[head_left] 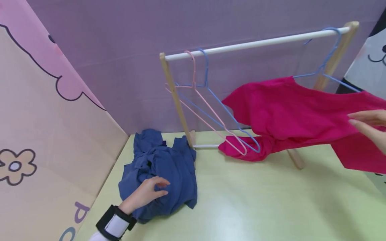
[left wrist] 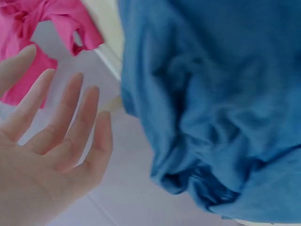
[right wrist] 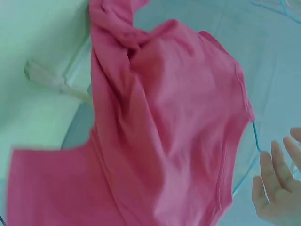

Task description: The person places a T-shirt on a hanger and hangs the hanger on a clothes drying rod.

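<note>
A bright pink shirt hangs askew from a blue hanger at the rack's right end, one part bunched low near the tabletop. My right hand is in front of the shirt at the head view's right edge, its fingers loosely extended and holding nothing. In the right wrist view that hand appears beside the shirt's neckline and the hanger. A crumpled blue garment lies on the table at left. Over it hovers my left hand, with fingers spread and nothing held in the left wrist view.
The small rack has a white top rail and wooden posts. A pink hanger and another blue hanger hang together near its left post. Printed panels and a purple backdrop enclose the pale tabletop.
</note>
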Demonstrator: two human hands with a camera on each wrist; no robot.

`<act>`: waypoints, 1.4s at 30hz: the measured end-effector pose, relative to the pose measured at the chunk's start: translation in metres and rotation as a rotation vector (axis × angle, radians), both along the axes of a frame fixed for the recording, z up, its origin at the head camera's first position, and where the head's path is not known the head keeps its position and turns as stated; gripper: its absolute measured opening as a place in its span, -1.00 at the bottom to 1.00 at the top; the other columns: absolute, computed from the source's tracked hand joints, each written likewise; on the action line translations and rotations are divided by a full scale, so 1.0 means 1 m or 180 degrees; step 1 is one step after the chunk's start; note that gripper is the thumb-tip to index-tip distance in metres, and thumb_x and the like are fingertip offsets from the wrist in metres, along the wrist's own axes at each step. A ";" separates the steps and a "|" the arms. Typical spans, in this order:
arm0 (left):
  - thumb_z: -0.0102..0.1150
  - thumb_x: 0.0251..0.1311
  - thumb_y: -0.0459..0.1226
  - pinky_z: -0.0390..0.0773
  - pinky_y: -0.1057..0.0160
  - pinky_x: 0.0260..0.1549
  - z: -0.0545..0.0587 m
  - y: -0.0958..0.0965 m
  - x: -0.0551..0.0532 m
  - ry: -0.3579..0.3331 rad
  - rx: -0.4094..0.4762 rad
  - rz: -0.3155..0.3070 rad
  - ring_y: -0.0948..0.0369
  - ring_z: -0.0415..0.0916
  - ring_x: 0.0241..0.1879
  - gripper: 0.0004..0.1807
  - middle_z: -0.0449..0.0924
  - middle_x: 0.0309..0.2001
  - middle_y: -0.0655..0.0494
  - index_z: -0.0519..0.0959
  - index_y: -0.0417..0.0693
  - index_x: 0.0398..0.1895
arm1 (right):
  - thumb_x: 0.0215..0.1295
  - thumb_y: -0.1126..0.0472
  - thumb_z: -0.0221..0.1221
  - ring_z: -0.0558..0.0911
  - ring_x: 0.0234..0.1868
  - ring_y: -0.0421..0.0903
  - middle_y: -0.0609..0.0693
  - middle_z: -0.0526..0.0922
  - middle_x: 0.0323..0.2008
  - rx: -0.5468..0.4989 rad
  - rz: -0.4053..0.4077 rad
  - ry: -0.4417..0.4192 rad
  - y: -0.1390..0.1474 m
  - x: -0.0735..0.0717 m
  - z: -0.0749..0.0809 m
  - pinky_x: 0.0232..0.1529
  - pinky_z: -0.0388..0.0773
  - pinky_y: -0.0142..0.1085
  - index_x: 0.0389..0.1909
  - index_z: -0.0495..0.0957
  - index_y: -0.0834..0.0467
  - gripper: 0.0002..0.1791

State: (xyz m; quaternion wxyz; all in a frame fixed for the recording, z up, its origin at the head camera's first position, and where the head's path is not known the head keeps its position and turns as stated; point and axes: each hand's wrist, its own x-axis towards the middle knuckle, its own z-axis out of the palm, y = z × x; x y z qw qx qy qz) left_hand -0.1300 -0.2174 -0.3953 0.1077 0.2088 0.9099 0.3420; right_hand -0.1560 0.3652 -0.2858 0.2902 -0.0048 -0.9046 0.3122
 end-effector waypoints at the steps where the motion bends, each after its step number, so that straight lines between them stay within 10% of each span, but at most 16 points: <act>1: 0.17 0.03 -0.28 0.46 -0.08 -0.24 -0.002 -0.001 0.001 -0.0022 -0.0056 0.0001 0.00 0.42 -0.21 -0.70 0.51 -0.18 -0.09 0.47 -0.16 -0.13 | 0.22 0.23 0.03 0.21 -0.29 -0.65 -0.68 0.23 -0.36 0.0015 0.0131 -0.0026 -0.017 0.012 0.008 -0.20 0.10 -0.70 -0.03 0.43 0.23 -0.69; 9: 0.33 -0.19 -0.15 0.49 -0.05 -0.28 -0.029 0.001 0.011 0.0074 -0.0691 -0.0191 0.02 0.38 -0.24 -0.43 0.38 -0.20 -0.04 0.42 -0.17 -0.05 | 0.09 0.28 0.17 0.32 -0.40 -0.68 -0.69 0.36 -0.42 0.0178 0.0682 -0.0401 -0.036 0.034 -0.021 -0.50 0.28 -0.71 -0.23 0.51 0.23 -0.79; 16: 0.42 -0.37 -0.16 0.46 -0.12 -0.27 -0.054 0.002 0.016 0.0275 -0.1007 -0.0354 -0.08 0.31 -0.19 -0.36 0.28 -0.15 -0.13 0.45 -0.15 -0.10 | 0.15 0.11 0.14 0.37 -0.39 -0.56 -0.41 0.47 -0.35 0.0273 0.0843 -0.1044 -0.037 0.038 -0.055 -0.49 0.51 -0.16 -0.15 0.51 0.13 -0.73; 24: 0.38 -0.38 -0.39 0.51 0.01 -0.42 -0.071 0.010 0.013 0.0706 -0.1336 -0.0227 0.03 0.31 -0.34 -0.64 0.26 -0.30 -0.03 0.52 -0.17 -0.38 | 0.16 0.24 0.11 0.53 -0.37 -0.38 -0.39 0.54 -0.36 -0.0011 0.1185 -0.0997 -0.042 0.047 -0.092 -0.43 0.43 -0.55 -0.18 0.51 0.17 -0.80; 35: 0.22 -0.10 -0.41 0.52 0.22 -0.48 -0.041 -0.005 -0.018 0.0301 -0.0553 -0.0535 0.27 0.41 -0.47 -0.91 0.43 -0.48 0.18 0.59 -0.13 -0.45 | 0.15 0.42 0.05 0.56 -0.43 -0.26 -0.34 0.56 -0.40 -0.0294 0.1540 -0.0967 -0.034 0.055 -0.119 -0.42 0.43 -0.60 -0.21 0.48 0.31 -0.82; 42: 0.12 0.05 -0.36 0.50 0.26 -0.54 -0.008 -0.005 -0.027 0.0527 -0.0247 -0.0461 0.33 0.39 -0.48 -0.86 0.46 -0.45 0.17 0.57 -0.19 -0.31 | 0.19 0.38 0.03 0.55 -0.43 -0.22 -0.24 0.57 -0.42 -0.0213 0.1626 -0.1184 -0.029 0.058 -0.126 -0.43 0.45 -0.51 -0.18 0.48 0.26 -0.82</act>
